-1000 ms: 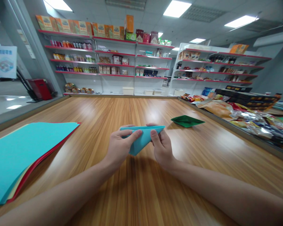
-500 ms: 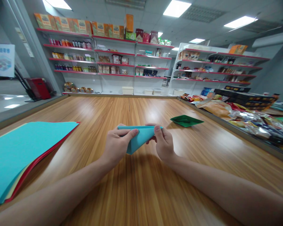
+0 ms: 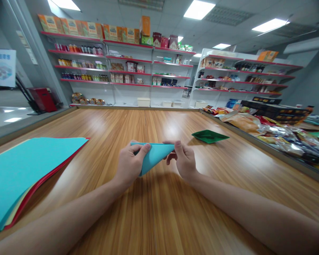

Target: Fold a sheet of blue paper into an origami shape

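Paper (image 3: 156, 153), light blue and folded into a triangle, is held between the two hands in the head view, over the middle of the wooden table (image 3: 159, 219). Its long axis runs left to right, with the top edge nearly level and parallel to the table's far edge. One slender point aims right, into the right hand; another corner points down toward the near side of the table, beside the left hand. Whether that lower corner touches the table I cannot tell.

The left hand (image 3: 130, 161) is closed in a pinch on the broad left end, thumb flat on the near face and fingers behind, partly hidden. The right hand (image 3: 184, 161) pinches the narrow right tip, thumb on top at the very end, its other fingers loosely curled below.

To the right and farther off, a green folded piece (image 3: 210, 137) lies on the table, shaped like a flat boat, its long axis also roughly left to right and one sharp end pointing right. At the left lies a stack of sheets (image 3: 34, 163), blue uppermost, with cream and red edges showing beneath. Snack packets (image 3: 244, 122) lie beyond the table's right edge, and stocked shelves (image 3: 130, 73) stand behind.
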Demonstrator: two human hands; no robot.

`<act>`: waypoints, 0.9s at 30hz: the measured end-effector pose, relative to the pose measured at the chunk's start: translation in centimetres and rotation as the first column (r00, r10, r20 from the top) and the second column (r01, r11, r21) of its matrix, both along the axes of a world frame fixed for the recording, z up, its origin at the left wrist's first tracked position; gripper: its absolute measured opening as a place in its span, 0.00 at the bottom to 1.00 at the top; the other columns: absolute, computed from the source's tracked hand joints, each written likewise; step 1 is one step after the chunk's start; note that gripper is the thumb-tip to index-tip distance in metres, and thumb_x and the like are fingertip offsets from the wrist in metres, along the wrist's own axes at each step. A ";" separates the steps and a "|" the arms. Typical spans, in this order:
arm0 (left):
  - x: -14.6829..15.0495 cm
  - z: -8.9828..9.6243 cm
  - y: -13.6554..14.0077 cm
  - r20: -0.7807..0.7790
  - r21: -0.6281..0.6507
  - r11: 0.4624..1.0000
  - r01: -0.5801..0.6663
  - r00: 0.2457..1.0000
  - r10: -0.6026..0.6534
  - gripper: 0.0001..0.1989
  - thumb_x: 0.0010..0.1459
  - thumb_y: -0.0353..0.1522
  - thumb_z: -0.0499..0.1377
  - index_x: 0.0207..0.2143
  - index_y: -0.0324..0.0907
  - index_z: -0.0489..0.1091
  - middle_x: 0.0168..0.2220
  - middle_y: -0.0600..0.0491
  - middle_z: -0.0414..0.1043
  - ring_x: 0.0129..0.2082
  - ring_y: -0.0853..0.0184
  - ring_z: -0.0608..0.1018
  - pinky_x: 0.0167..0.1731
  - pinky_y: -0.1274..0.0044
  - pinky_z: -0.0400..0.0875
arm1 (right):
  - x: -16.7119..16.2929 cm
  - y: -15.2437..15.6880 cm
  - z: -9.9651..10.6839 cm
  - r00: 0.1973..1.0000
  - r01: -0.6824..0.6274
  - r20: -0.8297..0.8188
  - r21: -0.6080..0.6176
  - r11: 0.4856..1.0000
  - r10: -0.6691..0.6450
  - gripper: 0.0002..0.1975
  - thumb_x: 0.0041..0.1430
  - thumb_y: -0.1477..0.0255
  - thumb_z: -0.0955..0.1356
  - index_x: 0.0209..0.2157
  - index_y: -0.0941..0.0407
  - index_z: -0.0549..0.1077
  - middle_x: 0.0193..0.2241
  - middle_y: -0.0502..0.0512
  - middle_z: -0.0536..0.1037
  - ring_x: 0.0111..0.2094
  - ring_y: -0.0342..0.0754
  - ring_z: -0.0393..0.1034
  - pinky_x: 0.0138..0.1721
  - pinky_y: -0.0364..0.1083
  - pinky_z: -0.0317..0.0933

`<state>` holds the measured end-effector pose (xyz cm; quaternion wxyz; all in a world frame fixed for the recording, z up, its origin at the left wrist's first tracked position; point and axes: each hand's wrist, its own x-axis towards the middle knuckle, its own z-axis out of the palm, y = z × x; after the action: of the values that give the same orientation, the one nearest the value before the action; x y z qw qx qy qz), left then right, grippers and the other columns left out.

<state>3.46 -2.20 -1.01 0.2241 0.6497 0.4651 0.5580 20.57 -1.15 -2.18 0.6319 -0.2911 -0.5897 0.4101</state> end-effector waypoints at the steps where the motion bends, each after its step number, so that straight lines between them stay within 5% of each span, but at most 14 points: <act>1: 0.0 0.0 0.0 -0.007 0.011 1.000 -0.009 1.000 0.009 0.18 0.59 0.40 0.56 0.20 0.40 0.71 0.24 0.55 0.65 0.27 0.69 0.68 0.28 0.75 0.60 | 0.0 0.0 -0.1 1.000 -0.018 0.024 0.014 1.000 0.018 0.20 0.61 0.58 0.63 0.39 0.60 0.76 0.20 0.52 0.71 0.21 0.43 0.68 0.15 0.40 0.63; 13: 0.1 -0.1 -0.4 -0.042 0.117 0.989 -0.087 0.995 0.092 0.17 0.59 0.38 0.57 0.21 0.40 0.72 0.25 0.54 0.65 0.28 0.69 0.69 0.28 0.76 0.62 | 0.2 0.3 -0.4 1.000 -0.014 0.003 -0.020 1.000 0.014 0.24 0.63 0.56 0.60 0.36 0.62 0.77 0.20 0.54 0.72 0.20 0.43 0.67 0.15 0.41 0.63; 27: 0.3 0.0 -0.8 -0.055 0.244 0.963 -0.116 0.990 0.133 0.15 0.58 0.38 0.57 0.22 0.41 0.72 0.26 0.54 0.63 0.27 0.69 0.69 0.27 0.77 0.63 | 0.3 0.3 -1.4 0.994 0.072 0.086 0.028 0.997 -0.074 0.27 0.62 0.54 0.60 0.20 0.59 0.70 0.17 0.53 0.71 0.18 0.43 0.66 0.15 0.41 0.59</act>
<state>3.79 -3.05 -1.02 0.0917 0.6610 0.4418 0.5995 20.90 -0.90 -3.54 0.6239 -0.3222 -0.6106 0.3663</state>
